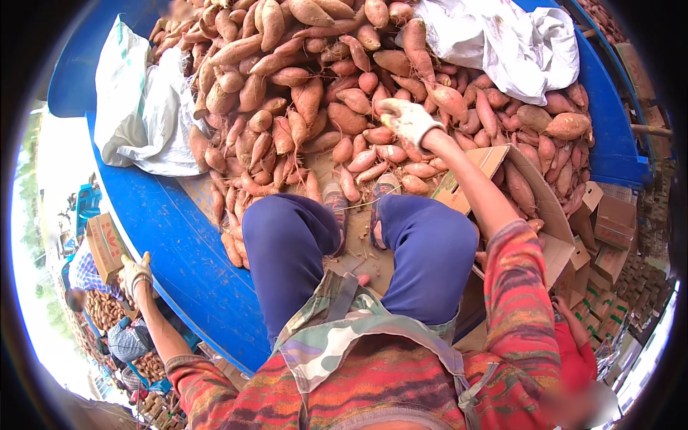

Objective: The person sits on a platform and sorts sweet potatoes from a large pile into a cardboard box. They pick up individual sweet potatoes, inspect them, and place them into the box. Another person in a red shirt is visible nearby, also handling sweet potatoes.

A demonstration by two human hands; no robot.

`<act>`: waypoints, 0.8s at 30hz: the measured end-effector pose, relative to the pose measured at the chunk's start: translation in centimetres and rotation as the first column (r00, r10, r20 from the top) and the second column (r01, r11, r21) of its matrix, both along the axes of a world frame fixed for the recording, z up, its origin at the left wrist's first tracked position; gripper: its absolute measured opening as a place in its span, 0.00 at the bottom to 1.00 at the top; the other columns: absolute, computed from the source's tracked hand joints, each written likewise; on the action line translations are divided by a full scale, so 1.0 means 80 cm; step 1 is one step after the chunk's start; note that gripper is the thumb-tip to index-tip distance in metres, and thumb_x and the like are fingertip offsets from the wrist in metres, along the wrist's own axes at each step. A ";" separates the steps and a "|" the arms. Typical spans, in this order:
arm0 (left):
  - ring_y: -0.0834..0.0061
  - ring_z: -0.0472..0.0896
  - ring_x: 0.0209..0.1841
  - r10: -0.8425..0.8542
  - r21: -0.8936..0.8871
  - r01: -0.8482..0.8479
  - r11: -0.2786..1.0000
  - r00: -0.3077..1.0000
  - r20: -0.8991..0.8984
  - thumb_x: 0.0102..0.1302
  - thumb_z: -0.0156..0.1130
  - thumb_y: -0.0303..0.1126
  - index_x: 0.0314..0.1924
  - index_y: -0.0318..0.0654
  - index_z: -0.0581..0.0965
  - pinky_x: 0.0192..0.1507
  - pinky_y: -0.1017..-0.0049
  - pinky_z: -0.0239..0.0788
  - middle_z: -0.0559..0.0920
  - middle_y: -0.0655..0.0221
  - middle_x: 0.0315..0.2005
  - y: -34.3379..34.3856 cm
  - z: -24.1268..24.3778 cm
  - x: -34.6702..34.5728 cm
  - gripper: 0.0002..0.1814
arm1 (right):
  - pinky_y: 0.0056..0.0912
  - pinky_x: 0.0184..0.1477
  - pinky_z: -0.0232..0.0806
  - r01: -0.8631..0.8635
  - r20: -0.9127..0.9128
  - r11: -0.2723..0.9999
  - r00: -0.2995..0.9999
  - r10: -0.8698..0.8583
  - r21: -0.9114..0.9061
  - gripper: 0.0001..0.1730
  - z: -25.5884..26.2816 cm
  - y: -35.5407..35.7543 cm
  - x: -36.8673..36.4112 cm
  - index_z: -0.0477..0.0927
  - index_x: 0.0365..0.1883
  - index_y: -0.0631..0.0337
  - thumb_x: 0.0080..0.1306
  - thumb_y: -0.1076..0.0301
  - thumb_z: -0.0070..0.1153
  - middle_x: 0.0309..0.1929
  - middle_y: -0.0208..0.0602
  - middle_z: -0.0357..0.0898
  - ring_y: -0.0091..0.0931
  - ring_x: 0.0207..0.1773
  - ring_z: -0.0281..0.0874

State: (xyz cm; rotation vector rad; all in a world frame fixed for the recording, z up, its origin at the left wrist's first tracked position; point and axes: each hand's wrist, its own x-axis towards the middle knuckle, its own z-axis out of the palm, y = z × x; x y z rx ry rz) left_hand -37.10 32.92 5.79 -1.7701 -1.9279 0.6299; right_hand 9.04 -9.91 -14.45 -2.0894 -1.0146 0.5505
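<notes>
A large heap of sweet potatoes (344, 115) lies on a blue truck bed in front of my knees. My right hand (408, 119), in a pale work glove, reaches over the heap; its fingertips touch or hover over the roots, and whether it grips one cannot be told. Below that forearm stands an open cardboard box (543, 226) with sweet potatoes in it. My left hand (136, 274), gloved too, is out at the left past the blue side panel (199, 263), beside a printed cardboard carton (105, 244). Its fingers are spread, and no hold on the carton can be made out.
White woven sacks lie on the heap, one at the left (150, 113) and one at the upper right (505, 48). People work beyond the left edge, near sweet potatoes. A person in red (578, 344) is at the lower right, near stacked cartons (615, 226).
</notes>
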 end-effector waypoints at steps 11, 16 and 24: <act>0.61 0.80 0.45 0.128 0.006 -0.169 0.986 0.765 0.632 0.54 0.69 0.57 0.64 0.31 0.64 0.48 0.64 0.70 0.80 0.51 0.48 0.009 -0.123 -0.156 0.48 | 0.45 0.53 0.70 0.025 0.136 0.874 0.990 0.047 -0.486 0.18 -0.172 0.226 -0.004 0.74 0.50 0.61 0.70 0.63 0.37 0.53 0.50 0.77 0.44 0.55 0.76; 0.60 0.80 0.44 0.118 0.048 -0.189 0.981 0.771 0.626 0.55 0.68 0.58 0.63 0.34 0.66 0.47 0.63 0.71 0.81 0.55 0.48 0.004 -0.116 -0.175 0.45 | 0.44 0.54 0.71 -0.207 0.079 0.732 0.939 0.335 -0.649 0.18 -0.102 0.227 -0.015 0.79 0.52 0.49 0.62 0.66 0.53 0.53 0.42 0.79 0.39 0.56 0.77; 0.53 0.77 0.54 0.164 -0.002 -0.196 0.981 0.812 0.560 0.53 0.66 0.64 0.65 0.30 0.63 0.56 0.61 0.66 0.76 0.49 0.55 0.023 -0.123 -0.184 0.52 | 0.47 0.48 0.70 -0.315 0.240 0.761 0.821 0.518 -0.567 0.15 -0.087 0.044 -0.022 0.80 0.40 0.57 0.65 0.60 0.46 0.45 0.45 0.80 0.42 0.49 0.78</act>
